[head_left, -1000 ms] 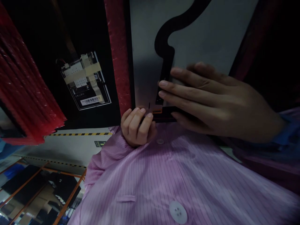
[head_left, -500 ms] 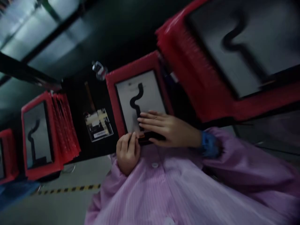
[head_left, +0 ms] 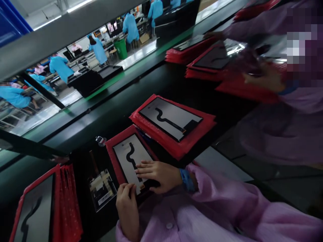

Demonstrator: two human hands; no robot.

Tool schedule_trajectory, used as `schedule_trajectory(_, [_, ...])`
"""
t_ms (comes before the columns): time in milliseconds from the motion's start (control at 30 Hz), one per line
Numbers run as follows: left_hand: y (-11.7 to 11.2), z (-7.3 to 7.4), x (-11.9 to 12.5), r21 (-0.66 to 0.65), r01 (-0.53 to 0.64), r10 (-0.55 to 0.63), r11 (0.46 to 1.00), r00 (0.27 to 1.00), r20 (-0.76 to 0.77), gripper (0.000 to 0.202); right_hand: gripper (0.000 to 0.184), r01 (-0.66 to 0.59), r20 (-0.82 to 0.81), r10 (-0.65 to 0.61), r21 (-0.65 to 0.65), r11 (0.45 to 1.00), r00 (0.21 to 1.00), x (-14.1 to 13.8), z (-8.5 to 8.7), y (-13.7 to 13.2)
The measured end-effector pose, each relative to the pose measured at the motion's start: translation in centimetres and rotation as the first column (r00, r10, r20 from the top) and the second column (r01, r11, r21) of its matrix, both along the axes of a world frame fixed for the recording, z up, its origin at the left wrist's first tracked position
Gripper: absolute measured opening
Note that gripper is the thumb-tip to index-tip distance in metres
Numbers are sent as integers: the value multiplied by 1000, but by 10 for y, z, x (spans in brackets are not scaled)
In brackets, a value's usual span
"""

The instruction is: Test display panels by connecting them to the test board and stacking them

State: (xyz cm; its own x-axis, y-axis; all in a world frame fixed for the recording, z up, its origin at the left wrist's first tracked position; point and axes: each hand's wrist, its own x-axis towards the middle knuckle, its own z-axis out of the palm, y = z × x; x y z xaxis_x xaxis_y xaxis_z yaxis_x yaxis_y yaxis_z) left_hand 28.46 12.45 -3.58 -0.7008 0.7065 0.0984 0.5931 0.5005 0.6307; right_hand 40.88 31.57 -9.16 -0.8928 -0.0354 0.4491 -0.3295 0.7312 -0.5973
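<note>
A grey panel [head_left: 130, 156] with a black curved flex strip lies on a red foam sleeve [head_left: 112, 153] on the dark bench in front of me. My right hand [head_left: 158, 173] lies flat on the panel's near end, fingers stretched out and together. My left hand [head_left: 126, 201] has its fingers curled over the panel's near corner, pinching the edge. A small circuit board with tape and a barcode label [head_left: 102, 190] sits just left of the panel.
A second panel on a stack of red sleeves [head_left: 174, 122] lies to the right behind mine. Another panel with red sleeves [head_left: 37, 208] sits at the lower left. A co-worker in pink [head_left: 277, 87] handles red stacks [head_left: 202, 60] at the right. People in blue coats work beyond a conveyor.
The view has swung up and back, from close on the panel to the whole bench and hall. Both hands have kept their hold on the panel's near end.
</note>
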Motion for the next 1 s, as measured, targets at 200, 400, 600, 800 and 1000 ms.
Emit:
schedule_trajectory(200, [4,5,-6,16,-101,97,995,985,139,34,66,4,-27,-4,-12,1000,1000,-1,-3,-1])
schedule_trajectory(400, [5,12,-6,-12,-204,202,979,958,205,43,68,-6,17,7,-28,1000,1000,3,3,-2])
schedule_trajectory(600, [1,12,-12,-67,-212,222,975,943,247,44,68,-23,17,24,-36,999,1000,3,2,-2])
schedule_trajectory(800, [0,11,-18,-158,-172,201,972,960,193,46,65,1,-40,-3,-51,999,999,0,-4,-1])
schedule_trajectory(1000, [1,9,-18,-257,-141,157,956,987,43,32,61,19,-66,-21,-16,1000,998,-3,-7,0])
